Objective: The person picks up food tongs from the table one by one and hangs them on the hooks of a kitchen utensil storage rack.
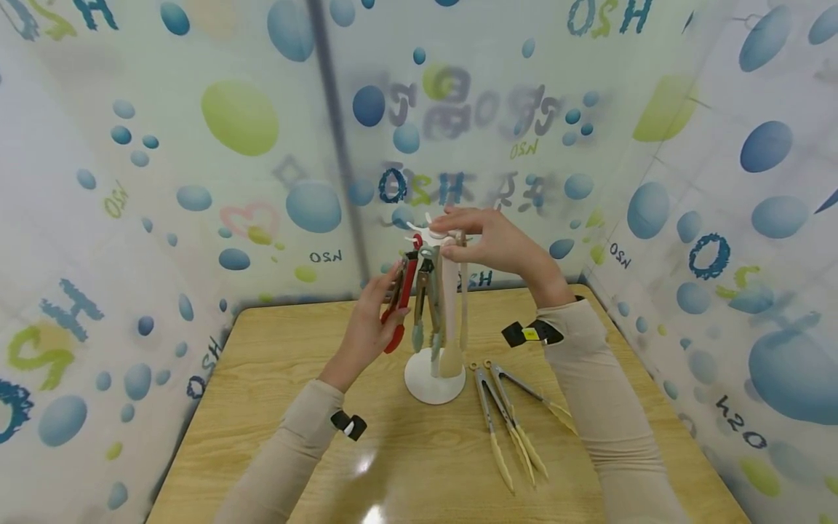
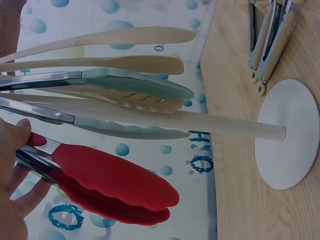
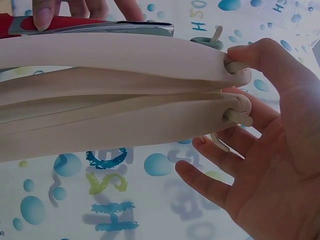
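A white rack (image 1: 427,391) stands on the table, hung with mint-tipped tongs (image 1: 418,336) and beige utensils (image 1: 451,360). My left hand (image 1: 369,324) grips red tongs (image 1: 406,285) at the rack's left side, their head beside a top hook. In the left wrist view, the red tips (image 2: 117,175) point toward the round base (image 2: 295,165). At the top of the rack, my right hand (image 1: 504,244) holds the hooks between thumb and fingers. The right wrist view shows the thumb of this hand (image 3: 270,145) against a hook (image 3: 237,66) through a beige handle (image 3: 190,52).
Several metal tongs with yellowish tips (image 1: 517,429) lie on the wooden table (image 1: 262,407), right of the rack base and near my right forearm. Patterned curtains (image 1: 242,196) enclose the back and sides of the table.
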### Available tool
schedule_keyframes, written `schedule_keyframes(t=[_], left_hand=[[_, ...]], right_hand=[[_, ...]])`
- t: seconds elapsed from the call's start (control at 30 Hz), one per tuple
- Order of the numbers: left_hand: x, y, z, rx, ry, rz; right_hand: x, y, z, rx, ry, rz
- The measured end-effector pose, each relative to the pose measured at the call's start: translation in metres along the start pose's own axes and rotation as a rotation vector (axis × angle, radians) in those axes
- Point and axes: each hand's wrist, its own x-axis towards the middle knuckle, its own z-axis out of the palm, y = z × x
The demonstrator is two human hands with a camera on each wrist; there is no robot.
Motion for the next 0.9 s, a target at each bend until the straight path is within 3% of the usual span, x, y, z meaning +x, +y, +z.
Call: schedule_keyframes(t=[0.53, 0.9], left_hand=[[0.003, -0.007, 0.009, -0.025, 0.013, -0.016], [-0.002, -0.013, 0.014, -0.056, -0.005, -0.034]], right_hand=[[0.001, 0.001, 0.0, 0.011, 0.006, -0.019], [0.0, 0.0, 0.001, 0.016, 0.001, -0.008]])
